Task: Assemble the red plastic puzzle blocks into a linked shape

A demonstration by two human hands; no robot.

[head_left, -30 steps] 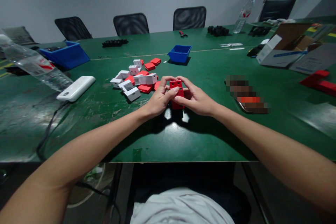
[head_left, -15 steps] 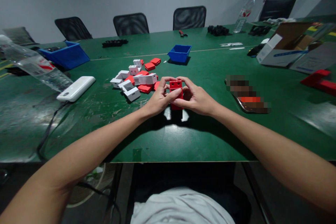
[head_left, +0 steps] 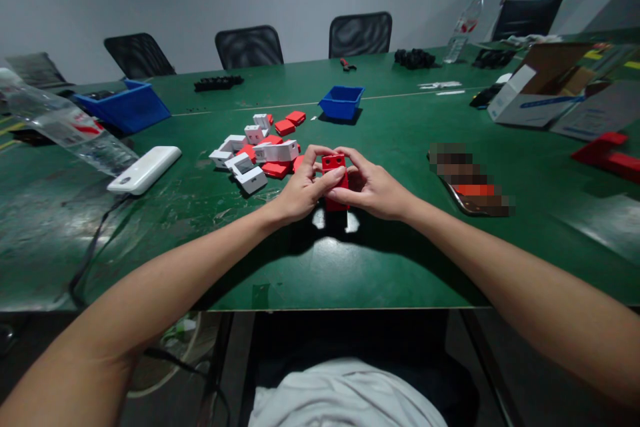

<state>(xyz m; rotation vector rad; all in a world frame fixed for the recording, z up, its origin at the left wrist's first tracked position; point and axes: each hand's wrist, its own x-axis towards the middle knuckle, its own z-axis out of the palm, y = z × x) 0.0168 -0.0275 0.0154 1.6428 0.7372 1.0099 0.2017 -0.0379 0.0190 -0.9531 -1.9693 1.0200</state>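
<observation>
The block (head_left: 333,162) at centre is red with two dark spots. To its left, brackets (head_left: 252,180) are white, flat pieces (head_left: 277,169) red. The tabletop (head_left: 410,127) is green, the far-centre bin (head_left: 341,104) blue, the near shirt (head_left: 345,397) pale grey.

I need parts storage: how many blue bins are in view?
2: a small blue bin beyond the held red piece, and a larger blue bin at left, behind the tilted bottle.

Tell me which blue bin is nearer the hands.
The centre blue bin, beyond the left hand and right hand; the left blue bin is farther, behind the leftmost bottle.
</observation>
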